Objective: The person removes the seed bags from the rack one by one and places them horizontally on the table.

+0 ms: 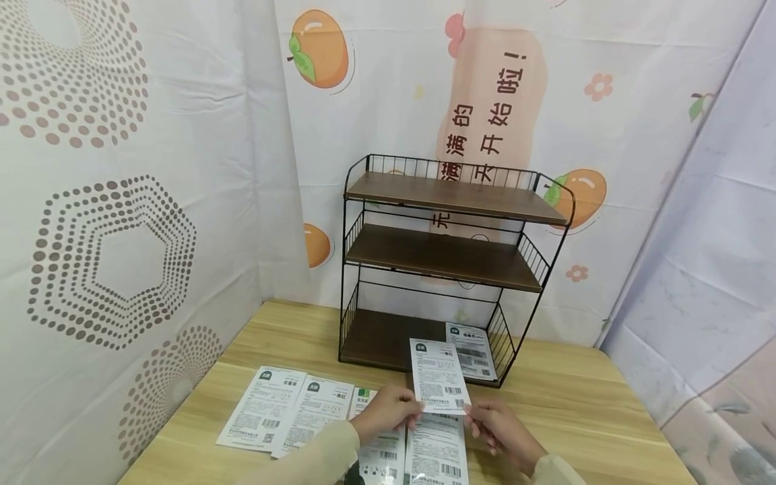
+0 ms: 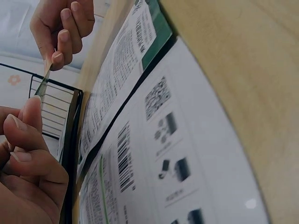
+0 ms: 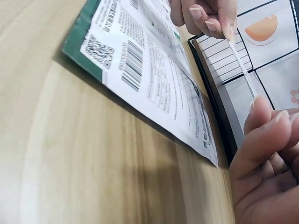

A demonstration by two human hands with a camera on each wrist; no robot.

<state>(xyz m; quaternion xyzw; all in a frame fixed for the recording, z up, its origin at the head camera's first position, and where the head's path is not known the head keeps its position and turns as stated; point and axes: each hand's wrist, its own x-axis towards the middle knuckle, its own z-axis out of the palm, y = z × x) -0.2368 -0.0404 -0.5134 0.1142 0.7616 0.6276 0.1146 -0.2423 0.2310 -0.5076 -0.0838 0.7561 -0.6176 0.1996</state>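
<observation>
Both hands hold one flat white printed packet (image 1: 438, 374) by its lower corners, its printed face up. The left hand (image 1: 388, 412) pinches the left corner, and the right hand (image 1: 500, 431) pinches the right one. Seen from both wrists, the packet (image 3: 243, 70) is edge-on between the two hands. In the head view it overlaps the front of the bottom shelf (image 1: 382, 337). Behind it, another white packet (image 1: 473, 350) lies at that shelf's right end. Below the hands, a packet with a green end (image 2: 114, 74) lies on the table.
A black wire rack with three brown shelves (image 1: 442, 252) stands at the back of the wooden table (image 1: 576, 404). More white packets (image 1: 261, 404) lie in a row at the front left. Printed curtains (image 1: 388, 87) hang behind and beside the table.
</observation>
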